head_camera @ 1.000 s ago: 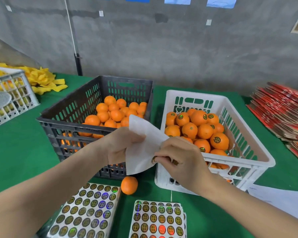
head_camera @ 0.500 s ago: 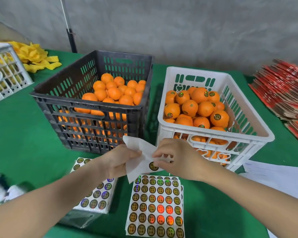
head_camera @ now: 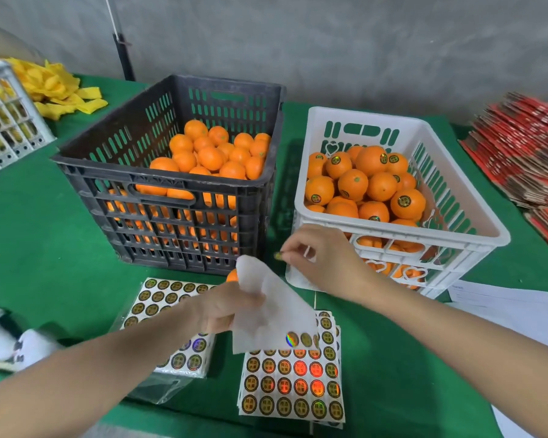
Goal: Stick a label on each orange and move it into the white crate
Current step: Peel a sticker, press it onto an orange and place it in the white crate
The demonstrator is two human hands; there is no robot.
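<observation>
A small round gold label is pinched between thumb and forefinger of the right hand, just in front of the white slotted plastic crate of labelled oranges. A white backing sheet is gripped by the curled left hand. One loose orange lies partly hidden behind it, beside the black slotted plastic crate of unlabelled oranges.

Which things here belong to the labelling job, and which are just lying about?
Job: left hand, backing sheet, right hand, label, sticker sheets, black crate, unlabelled oranges, white crate.
Lying about: yellow strips, red card stack, white papers, grey crate.
</observation>
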